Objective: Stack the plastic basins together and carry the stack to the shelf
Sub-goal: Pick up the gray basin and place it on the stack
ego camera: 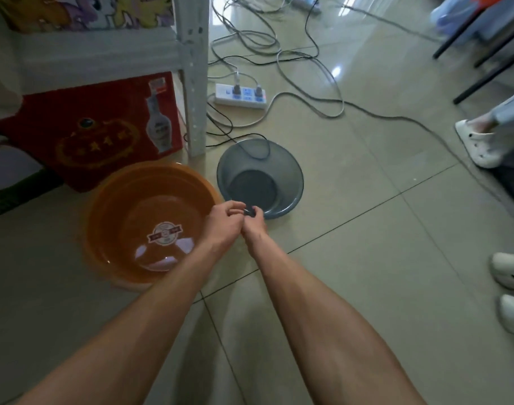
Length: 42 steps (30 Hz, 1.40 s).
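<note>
A large orange plastic basin (150, 223) with a round label inside stands on the tiled floor at the left. A smaller grey-blue basin (260, 176) stands on the floor just to its right, apart from it, with a black cable drooping into its far side. My left hand (225, 222) and my right hand (254, 225) meet between the two basins, over the grey-blue basin's near rim. Their fingertips pinch a small dark object (249, 212); I cannot tell what it is. The grey metal shelf (191, 68) rises behind the orange basin.
A red box (103, 133) sits under the shelf's lowest board. A white power strip (239, 96) and several loose cables lie on the floor beyond the basins. Feet in white clogs (481, 141) stand at the right edge. Black chair legs (484, 54) are at the top right.
</note>
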Motion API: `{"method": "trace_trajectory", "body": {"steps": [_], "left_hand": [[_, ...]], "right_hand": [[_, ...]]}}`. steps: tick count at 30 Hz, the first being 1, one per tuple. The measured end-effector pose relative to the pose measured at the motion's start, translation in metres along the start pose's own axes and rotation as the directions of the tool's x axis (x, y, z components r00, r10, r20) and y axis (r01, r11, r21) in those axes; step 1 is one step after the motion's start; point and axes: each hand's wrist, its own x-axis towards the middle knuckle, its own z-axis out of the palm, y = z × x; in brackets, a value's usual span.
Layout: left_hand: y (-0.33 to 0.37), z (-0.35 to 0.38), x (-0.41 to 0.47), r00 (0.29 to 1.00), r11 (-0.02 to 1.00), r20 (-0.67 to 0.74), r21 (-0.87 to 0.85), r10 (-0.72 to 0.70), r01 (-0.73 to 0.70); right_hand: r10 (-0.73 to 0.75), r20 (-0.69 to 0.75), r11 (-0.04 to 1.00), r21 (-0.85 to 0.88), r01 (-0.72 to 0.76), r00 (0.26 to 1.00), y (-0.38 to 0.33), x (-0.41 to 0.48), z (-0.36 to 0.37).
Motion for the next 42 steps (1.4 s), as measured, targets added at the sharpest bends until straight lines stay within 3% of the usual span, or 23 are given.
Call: {"method": "trace_trajectory", "body": {"steps": [3, 7, 12, 15, 18, 22, 27, 31, 36, 40, 42], "left_hand": [[-0.011, -0.004, -0.003, 0.998, 0.998, 0.030, 0.026, -0.055, 0.055], [-0.016, -0.018, -0.016, 0.984, 0.994, 0.140, -0.012, -0.106, 0.109], [0.018, -0.034, -0.025, 0.996, 0.956, 0.013, -0.281, -0.088, 0.088], [0.038, -0.051, -0.033, 0.995, 0.938, -0.071, -0.346, -0.063, 0.035], [0.045, -0.074, -0.046, 0.982, 0.933, -0.169, -0.361, -0.082, 0.016], [0.031, -0.108, -0.061, 0.948, 0.905, -0.279, -0.425, -0.155, 0.022], [-0.003, -0.157, -0.071, 0.783, 0.925, -0.594, -0.373, -0.185, -0.065], [-0.053, -0.180, -0.082, 0.817, 0.982, -0.555, -0.174, -0.155, 0.068], [-0.105, -0.187, -0.080, 0.850, 0.986, -0.500, -0.052, -0.164, 0.160], [-0.111, -0.185, -0.070, 0.878, 0.973, -0.454, 0.084, -0.154, 0.214], [-0.116, -0.183, -0.066, 0.914, 0.965, -0.363, 0.112, -0.181, 0.236]], "right_hand": [[-0.009, -0.068, 0.984, -0.181, -0.004, 0.998, 0.007, 0.000, -0.017], [-0.028, -0.379, 0.999, 0.008, 0.034, 0.925, -0.003, -0.008, -0.047], [-0.217, -0.482, 0.969, 0.001, 0.249, 0.849, -0.059, -0.027, -0.055], [-0.359, -0.447, 0.927, -0.066, 0.370, 0.819, -0.093, -0.047, -0.052], [-0.389, -0.423, 0.917, -0.093, 0.387, 0.819, -0.102, -0.069, -0.047], [-0.557, -0.256, 0.830, -0.193, 0.523, 0.790, -0.095, -0.104, -0.026], [-0.569, 0.005, 0.802, -0.219, 0.556, 0.822, -0.062, -0.119, 0.019], [-0.544, 0.132, 0.796, -0.232, 0.559, 0.829, -0.016, -0.122, 0.040], [-0.495, 0.221, 0.760, -0.360, 0.542, 0.841, 0.010, -0.113, 0.052], [-0.520, 0.199, 0.580, -0.632, 0.514, 0.831, 0.024, -0.113, 0.061], [-0.537, 0.103, 0.465, -0.792, 0.396, 0.837, 0.029, -0.115, 0.067]]}}
